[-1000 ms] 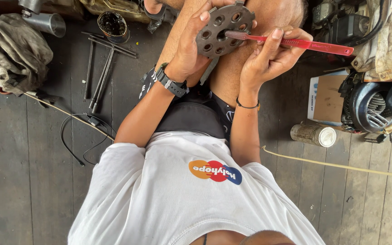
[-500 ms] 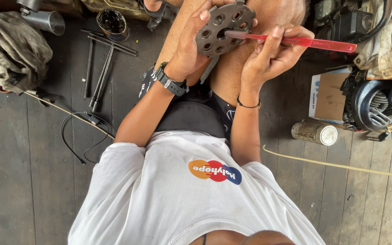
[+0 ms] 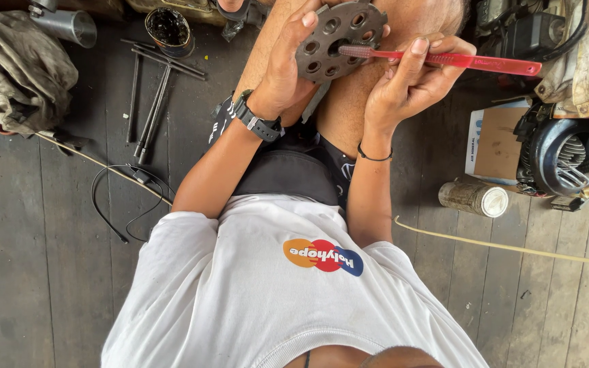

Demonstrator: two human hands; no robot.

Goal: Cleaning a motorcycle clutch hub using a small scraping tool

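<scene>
I see the left hand [image 3: 288, 65] clamped on a perforated grey metal disc [image 3: 339, 37] above the knees, the right hand [image 3: 407, 82] gripping a red toothbrush [image 3: 472, 63] whose bristles touch it, beside a brown cardboard box [image 3: 495, 143] and a grimy cylindrical can [image 3: 473, 197] on the plank floor [image 3: 49, 259].

Taking the perforated disc [image 3: 339, 39] as landmark, the space right of it is taken up by the red toothbrush [image 3: 444, 60] and the right hand [image 3: 410, 85], and the space left of it and below by the left hand [image 3: 284, 75]. Farther left of the disc, bare floor planks [image 3: 49, 259] are crossed only by metal rods [image 3: 151, 102] and a thin cable [image 3: 121, 197]. Well right of the disc, passage is blocked by a small engine [image 3: 560, 157], a cardboard box [image 3: 495, 143] and a can [image 3: 473, 197].
</scene>
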